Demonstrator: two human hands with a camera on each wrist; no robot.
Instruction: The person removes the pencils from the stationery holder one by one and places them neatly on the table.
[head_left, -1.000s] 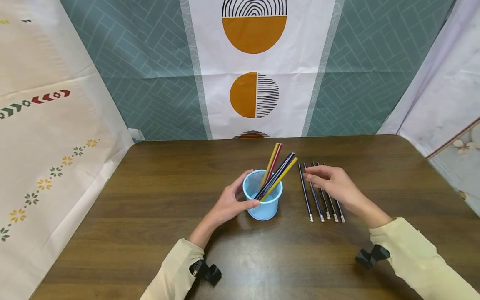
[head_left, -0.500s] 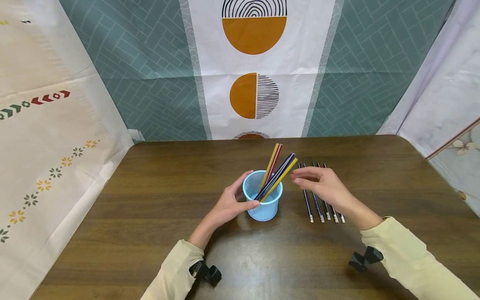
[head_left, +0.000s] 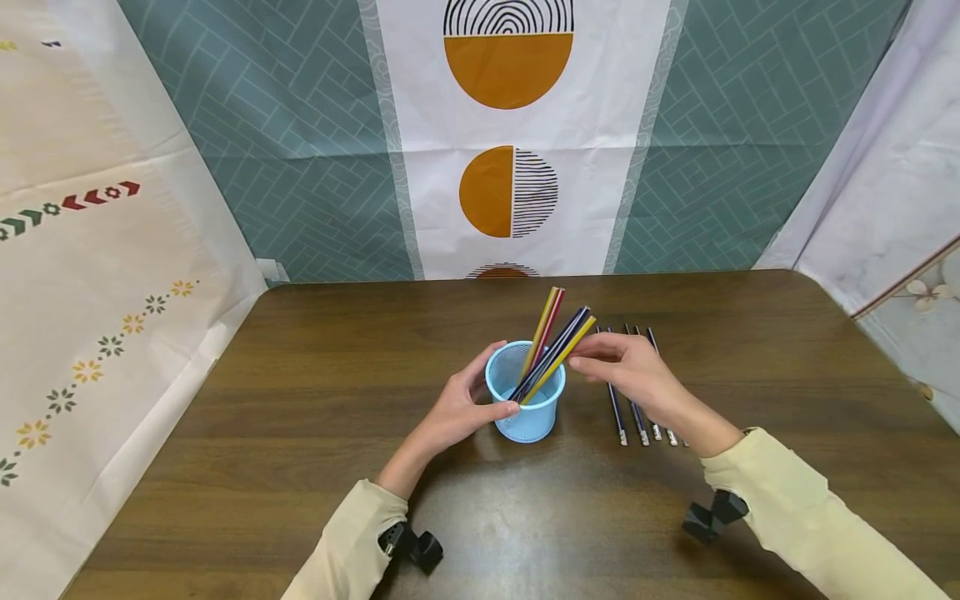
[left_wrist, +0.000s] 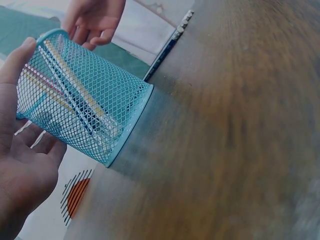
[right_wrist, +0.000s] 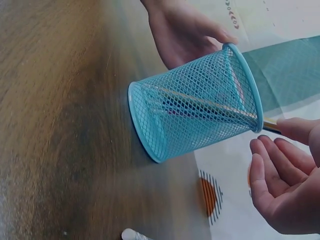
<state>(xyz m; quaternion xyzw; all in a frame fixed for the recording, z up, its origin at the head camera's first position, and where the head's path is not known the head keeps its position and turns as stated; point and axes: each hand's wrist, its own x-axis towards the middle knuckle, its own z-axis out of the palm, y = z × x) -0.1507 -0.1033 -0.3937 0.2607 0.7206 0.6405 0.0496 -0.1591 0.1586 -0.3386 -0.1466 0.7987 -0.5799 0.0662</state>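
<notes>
Right hand: thumb and fingers parted, loosely bent, nothing seen held; it lies just beside the leaning pencils, at the cup's 2 o'clock. Contact with them cannot be told.
Right hand, change: over the last second it moves from above the loose row toward 9 o'clock, to the cup.
Left hand: grips the cup from 8 o'clock, thumb at the near rim, fingers round the far side; unmoved.
Mesh cup: light blue, standing upright on the desk; it forms the dial centre, with 12 at the far edge.
Pencils in the cup: yellow, red and dark shafts, leaning out toward 1 o'clock; no shift evident.
Loose row: dark pencils at 3 o'clock, flat, side by side, eraser ends toward 6; partly hidden by the right hand.
Reading: the work at the right hand now appears to be the cup's contents, with the row left aside.
Desk: brown wood grain, under cup and row.
Hanging cloth: teal, beyond the desk, at 11 o'clock.
</notes>
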